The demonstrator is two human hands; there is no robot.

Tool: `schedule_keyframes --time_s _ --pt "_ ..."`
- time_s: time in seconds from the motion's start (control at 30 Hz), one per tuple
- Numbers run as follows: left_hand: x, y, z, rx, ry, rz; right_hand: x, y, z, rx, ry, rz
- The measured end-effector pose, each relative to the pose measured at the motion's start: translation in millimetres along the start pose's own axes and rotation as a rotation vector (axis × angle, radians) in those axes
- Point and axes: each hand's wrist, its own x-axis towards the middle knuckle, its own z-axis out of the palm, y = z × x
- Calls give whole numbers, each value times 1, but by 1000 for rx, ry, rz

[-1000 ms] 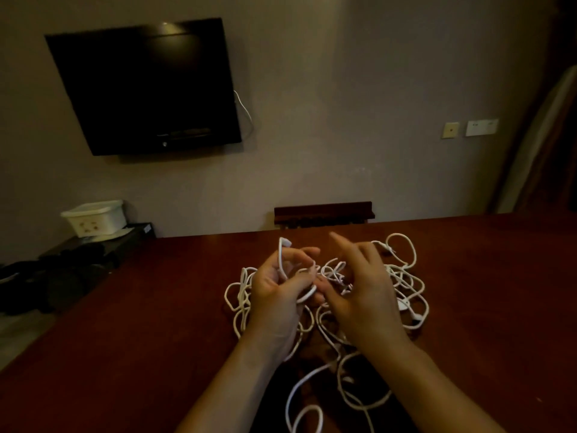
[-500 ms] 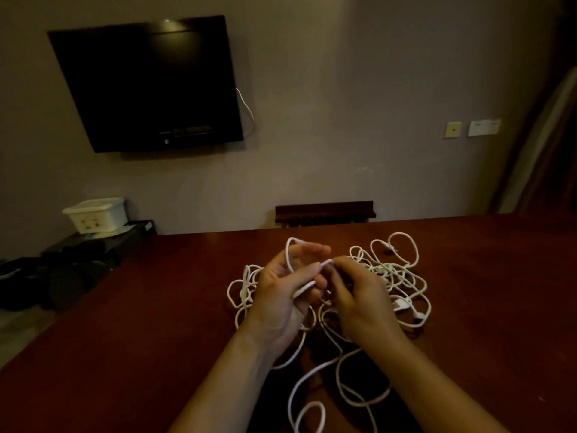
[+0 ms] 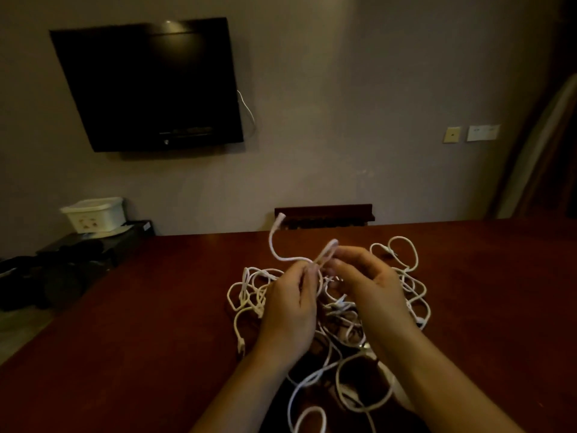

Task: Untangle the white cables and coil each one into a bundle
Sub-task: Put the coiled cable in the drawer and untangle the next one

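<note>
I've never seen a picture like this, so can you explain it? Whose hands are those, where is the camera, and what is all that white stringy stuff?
The camera sits on a person's head and looks forward and down, so you see that person's own two hands. There is no robot here. The white stringy stuff is a tangled pile of white cables lying on a dark red wooden table. The left hand pinches one cable, whose loose end sticks up in the air. The right hand has its fingers curled at a small loop of cable beside it. Behind the table, a dark TV hangs on the wall, and a white box sits on a low stand at the left.
</note>
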Motion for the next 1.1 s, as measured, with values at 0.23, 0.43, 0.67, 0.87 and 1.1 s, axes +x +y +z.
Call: schedule_keyframes --time_s 0.23,0.43,0.67,0.87,1.1 --pt "-3 1 0 158 -25 -99 -6 2 7 -94 -129 -15" --pt "-1 1 0 148 -56 -9 -1 6 1 -141 -77 20" --pt "-3 3 0 -12 -48 -49 -2 10 2 -186 -121 18" --pt "1 7 -3 -49 81 -14 -1 10 2 -115 -87 0" --pt "0 1 -3 120 87 64 3 6 -4 -14 100 66"
